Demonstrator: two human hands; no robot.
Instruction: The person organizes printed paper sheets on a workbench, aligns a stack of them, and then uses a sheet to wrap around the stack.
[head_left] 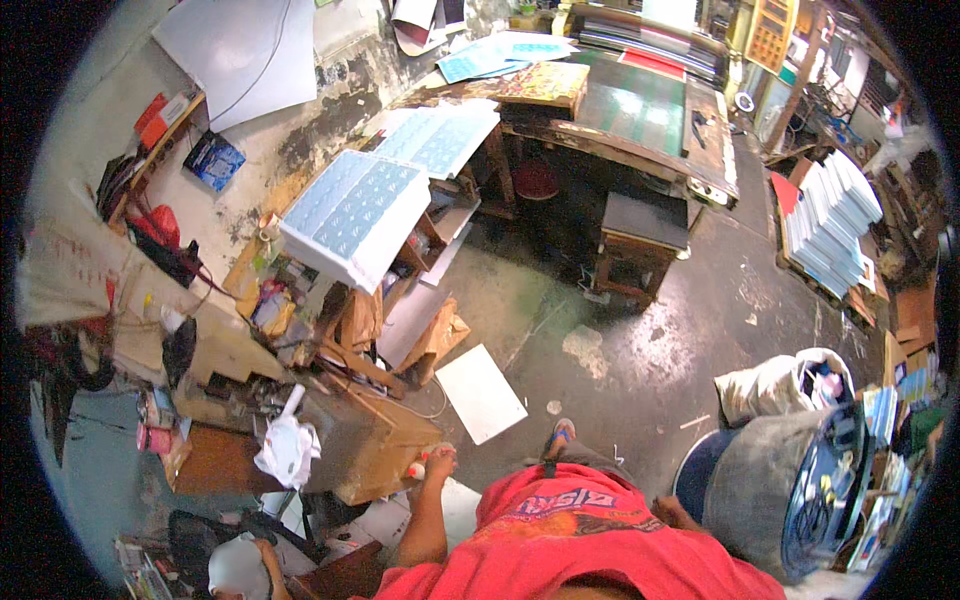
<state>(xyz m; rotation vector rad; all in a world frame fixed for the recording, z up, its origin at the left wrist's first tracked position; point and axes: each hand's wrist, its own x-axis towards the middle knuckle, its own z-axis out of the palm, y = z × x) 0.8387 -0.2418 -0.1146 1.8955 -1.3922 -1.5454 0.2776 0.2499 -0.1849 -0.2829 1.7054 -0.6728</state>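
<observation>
Red shirt (570, 520), small red-and-white object (416, 468) just beside left fingers (436, 457), cannot tell whether clamped or apart

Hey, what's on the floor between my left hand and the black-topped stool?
In the head view, a white sheet lies on the floor between your left hand and the black-topped stool.

A sheet (482, 393) lies on the floor (640, 405), left of the drum (750, 488).
</observation>
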